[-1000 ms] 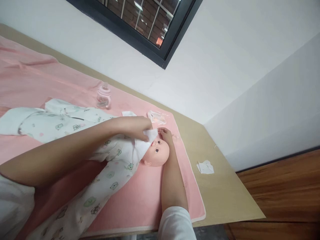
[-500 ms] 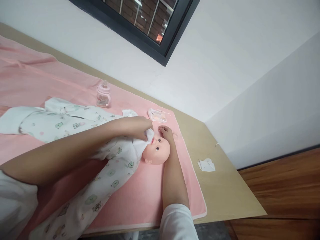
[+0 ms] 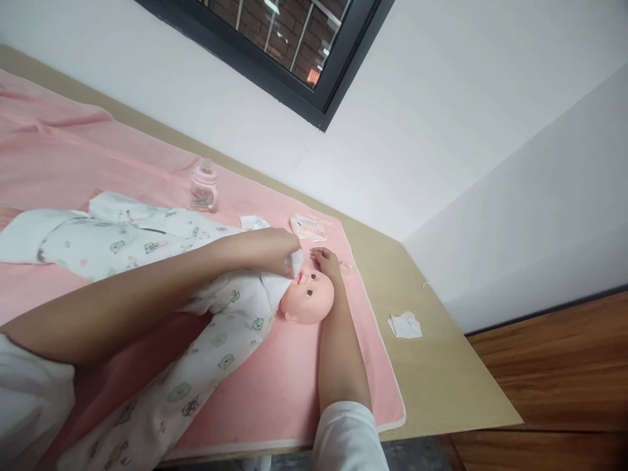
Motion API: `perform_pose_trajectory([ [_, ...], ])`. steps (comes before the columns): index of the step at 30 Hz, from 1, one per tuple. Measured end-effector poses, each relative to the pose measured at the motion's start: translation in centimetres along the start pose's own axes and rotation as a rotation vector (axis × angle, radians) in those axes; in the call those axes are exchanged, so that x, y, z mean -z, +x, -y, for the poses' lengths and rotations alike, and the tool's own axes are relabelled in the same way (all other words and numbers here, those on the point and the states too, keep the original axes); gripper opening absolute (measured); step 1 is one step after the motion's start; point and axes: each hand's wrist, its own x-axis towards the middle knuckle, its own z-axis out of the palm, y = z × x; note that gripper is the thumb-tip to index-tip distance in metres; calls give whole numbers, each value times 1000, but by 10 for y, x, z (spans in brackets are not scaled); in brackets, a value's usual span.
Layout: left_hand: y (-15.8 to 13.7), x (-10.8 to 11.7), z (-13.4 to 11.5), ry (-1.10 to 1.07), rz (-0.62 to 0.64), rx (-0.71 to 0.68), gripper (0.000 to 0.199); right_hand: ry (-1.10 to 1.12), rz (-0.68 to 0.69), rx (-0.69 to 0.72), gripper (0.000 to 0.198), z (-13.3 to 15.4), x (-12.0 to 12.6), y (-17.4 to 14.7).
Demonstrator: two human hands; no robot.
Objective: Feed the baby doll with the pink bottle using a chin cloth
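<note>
A baby doll lies on its back, its bald head point(image 3: 310, 297) to the right and its body in white patterned clothes point(image 3: 132, 239) stretching left. My left hand point(image 3: 279, 250) reaches over the chest to the chin, its fingers closed on a small piece of white cloth point(image 3: 296, 260) beside the mouth. Whether that cloth is loose or part of the collar, I cannot tell. My right hand point(image 3: 326, 260) rests at the far side of the head, fingers apart and slightly bent, holding nothing, with the forearm running along the crown.
A pink blanket point(image 3: 275, 386) covers much of the wooden table point(image 3: 441, 386). Behind the doll stand a pink-topped baby bottle point(image 3: 203, 188) and a clear plastic packet point(image 3: 309, 227). A crumpled white tissue point(image 3: 405, 324) lies at right. A wall with a dark-framed window point(image 3: 321, 108) borders the table.
My left hand has shifted very slightly, and the white cloth at the doll's chin shows a little less. My right hand and the doll stay in place.
</note>
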Motion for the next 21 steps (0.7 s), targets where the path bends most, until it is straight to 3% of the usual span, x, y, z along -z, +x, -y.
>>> perform_pose_trajectory([
  [9,4,2,0,91,-35,17,17,-10,-3,-5,15,1,0,-1],
  [21,3,0,-2,26,-105,-22,11,-26,-6,10,15,1,1,-1],
])
